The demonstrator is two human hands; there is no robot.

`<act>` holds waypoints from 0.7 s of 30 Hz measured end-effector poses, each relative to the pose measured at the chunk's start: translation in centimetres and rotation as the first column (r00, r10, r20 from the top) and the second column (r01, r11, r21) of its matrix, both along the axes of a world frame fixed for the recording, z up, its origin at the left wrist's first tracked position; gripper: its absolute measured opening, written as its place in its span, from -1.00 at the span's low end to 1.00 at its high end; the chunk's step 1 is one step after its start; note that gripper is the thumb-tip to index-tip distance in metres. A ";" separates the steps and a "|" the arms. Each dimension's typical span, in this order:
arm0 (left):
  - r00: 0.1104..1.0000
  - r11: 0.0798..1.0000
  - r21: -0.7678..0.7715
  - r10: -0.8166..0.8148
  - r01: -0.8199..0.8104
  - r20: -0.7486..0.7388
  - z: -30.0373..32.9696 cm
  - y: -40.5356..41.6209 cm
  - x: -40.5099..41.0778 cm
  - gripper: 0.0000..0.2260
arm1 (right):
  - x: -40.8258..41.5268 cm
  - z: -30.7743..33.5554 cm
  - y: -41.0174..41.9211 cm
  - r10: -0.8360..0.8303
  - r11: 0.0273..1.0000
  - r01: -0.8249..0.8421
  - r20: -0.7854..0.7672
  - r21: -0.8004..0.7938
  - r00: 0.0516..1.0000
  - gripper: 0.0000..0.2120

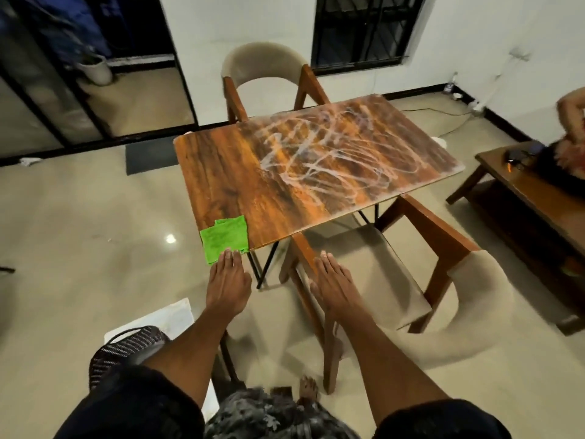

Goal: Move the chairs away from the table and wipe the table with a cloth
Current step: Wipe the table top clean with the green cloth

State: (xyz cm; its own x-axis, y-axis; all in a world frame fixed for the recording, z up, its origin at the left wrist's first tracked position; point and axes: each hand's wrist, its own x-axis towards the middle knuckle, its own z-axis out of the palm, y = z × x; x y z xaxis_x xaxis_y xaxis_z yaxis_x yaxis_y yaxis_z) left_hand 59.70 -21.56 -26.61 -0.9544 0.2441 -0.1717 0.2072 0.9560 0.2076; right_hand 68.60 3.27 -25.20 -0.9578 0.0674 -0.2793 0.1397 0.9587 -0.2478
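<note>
Both hands are held flat and empty. The green cloth [225, 239] lies at the counter [304, 166] corner nearest the person, at twelve o'clock from the left hand [228, 277], whose fingertips reach it; the right hand [335, 286] hovers over the near chair [411, 280].

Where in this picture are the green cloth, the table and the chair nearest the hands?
green cloth [225, 237], head view, middle of the cloth.
table [221, 172], head view, bare wood on its left part.
nearest chair [373, 274], head view, its seat cushion.
</note>
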 end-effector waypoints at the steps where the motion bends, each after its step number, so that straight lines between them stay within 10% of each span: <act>1: 0.999 0.999 -0.003 0.035 -0.035 0.022 0.0 -0.4 -0.5 -0.43 | -1.4 0.2 -0.2 0.033 0.999 -0.033 0.008 -0.012 0.999 -0.07; 9: 0.974 0.975 0.006 0.221 -0.221 0.042 -3.0 -4.0 -3.2 -0.45 | -10.2 -3.1 -3.6 0.306 0.952 -0.306 0.014 0.018 0.952 -0.38; 17: 0.932 0.939 0.009 0.339 -0.343 0.127 -6.9 -7.5 -10.6 -0.41 | -20.7 -5.6 -9.7 0.436 0.898 -0.424 0.116 -0.117 0.892 -0.09; 21: 0.907 0.907 0.085 0.400 -0.412 0.132 -10.1 -7.7 -13.9 -0.40 | -26.6 -8.7 -14.1 0.475 0.877 -0.457 0.116 -0.152 0.872 -0.28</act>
State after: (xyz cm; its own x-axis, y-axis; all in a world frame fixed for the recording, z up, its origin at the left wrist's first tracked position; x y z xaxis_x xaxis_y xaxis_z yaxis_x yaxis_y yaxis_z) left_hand 45.78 -29.30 -36.72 -0.9517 -0.1375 -0.2746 -0.2238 0.9229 0.3134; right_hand 41.99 -10.79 -33.88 -0.8178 -0.4179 -0.3957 -0.2727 0.8868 -0.3731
